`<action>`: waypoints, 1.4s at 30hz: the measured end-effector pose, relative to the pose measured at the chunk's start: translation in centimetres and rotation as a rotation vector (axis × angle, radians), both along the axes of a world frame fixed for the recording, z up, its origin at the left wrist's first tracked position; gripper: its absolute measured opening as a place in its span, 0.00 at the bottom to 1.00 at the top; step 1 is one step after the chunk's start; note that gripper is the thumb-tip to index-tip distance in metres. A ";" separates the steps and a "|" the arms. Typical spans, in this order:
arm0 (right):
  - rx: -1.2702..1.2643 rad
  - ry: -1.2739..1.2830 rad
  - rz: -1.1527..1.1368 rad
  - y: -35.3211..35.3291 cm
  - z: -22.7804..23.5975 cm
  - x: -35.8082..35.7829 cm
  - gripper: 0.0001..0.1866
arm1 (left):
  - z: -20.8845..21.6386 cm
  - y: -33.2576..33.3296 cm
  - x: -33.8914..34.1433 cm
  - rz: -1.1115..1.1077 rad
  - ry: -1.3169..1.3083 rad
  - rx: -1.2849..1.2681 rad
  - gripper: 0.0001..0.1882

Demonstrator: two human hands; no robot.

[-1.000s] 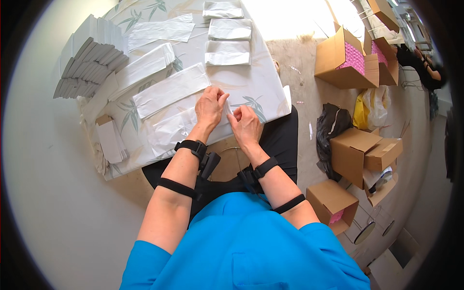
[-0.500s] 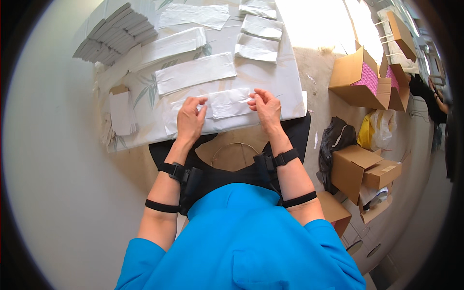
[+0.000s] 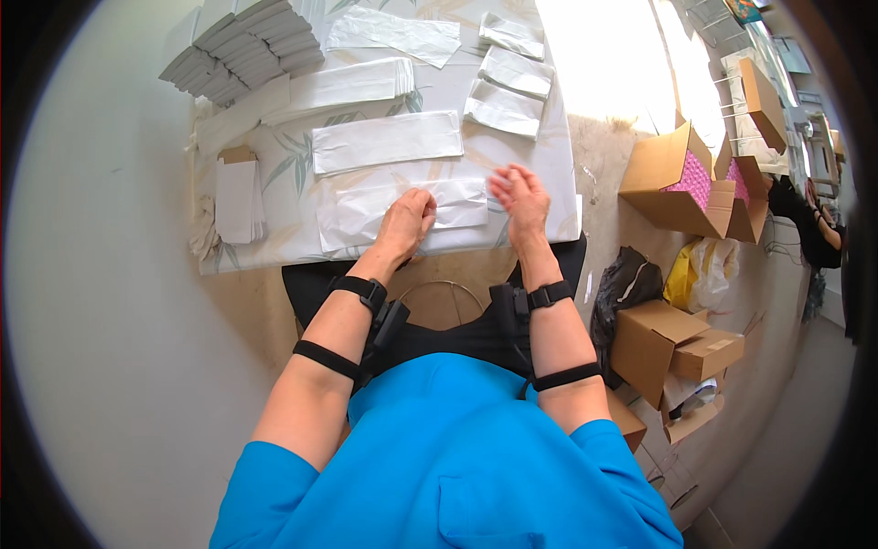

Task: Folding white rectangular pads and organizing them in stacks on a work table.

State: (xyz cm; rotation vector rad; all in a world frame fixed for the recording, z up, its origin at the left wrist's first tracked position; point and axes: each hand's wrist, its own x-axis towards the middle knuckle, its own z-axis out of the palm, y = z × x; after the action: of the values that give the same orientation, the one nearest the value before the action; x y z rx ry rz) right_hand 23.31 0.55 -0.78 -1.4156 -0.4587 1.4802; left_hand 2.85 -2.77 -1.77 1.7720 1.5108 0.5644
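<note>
On the near edge of the table lies a thin white folded sheet (image 3: 459, 203), creased and made of paper or cloth; I cannot tell which. My left hand (image 3: 405, 222) rests over its middle with fingers curled together, and whatever they pinch is hidden. Just off the sheet's right end, my right hand (image 3: 523, 199) is raised, slightly blurred, fingers apart and holding nothing. A wide flat white strip (image 3: 389, 144) lies just beyond. Farther back are a layered pile of white strips (image 3: 352, 84) and another creased white sheet (image 3: 393, 31).
Several small folded white pieces (image 3: 503, 108) lie at the table's right. A tall stack of folded white items (image 3: 251, 46) stands back left, with a small stack of white cards (image 3: 238, 197) nearer. Open cardboard boxes (image 3: 654, 174) and a black bag (image 3: 626, 284) sit on the floor at right.
My left hand has moved right, over the middle of the near sheet. My right hand has come away from the sheet's right end and its fingers have spread. The view has shifted slightly.
</note>
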 end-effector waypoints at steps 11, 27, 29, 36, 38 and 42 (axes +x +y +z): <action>0.192 -1.022 0.207 -2.6 -1.0 -0.1 0.09 | 2.2 1.5 1.5 -0.049 0.145 -0.050 0.09; 0.035 -0.965 0.178 -4.4 -1.4 -1.3 0.10 | -0.4 5.7 8.5 0.187 0.142 0.056 0.12; 0.060 -0.965 0.170 -4.3 -1.5 -1.2 0.10 | -0.4 6.0 8.5 0.162 0.166 0.041 0.13; 0.164 -0.885 0.146 -4.2 -0.5 -0.3 0.09 | 3.6 5.0 2.8 0.410 -0.163 0.008 0.14; 0.202 -0.885 0.139 -4.7 0.5 0.6 0.08 | 4.9 2.8 -2.0 0.584 -0.105 0.144 0.13; 0.229 -0.866 0.233 -6.1 1.7 1.0 0.05 | 1.9 -4.4 -12.8 0.877 0.077 0.198 0.18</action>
State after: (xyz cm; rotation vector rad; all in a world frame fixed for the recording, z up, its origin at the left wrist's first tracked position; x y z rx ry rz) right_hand 24.32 -5.58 0.96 -1.8085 -1.3157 0.8705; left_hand -9.95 -7.16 0.09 1.1918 2.3395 1.1003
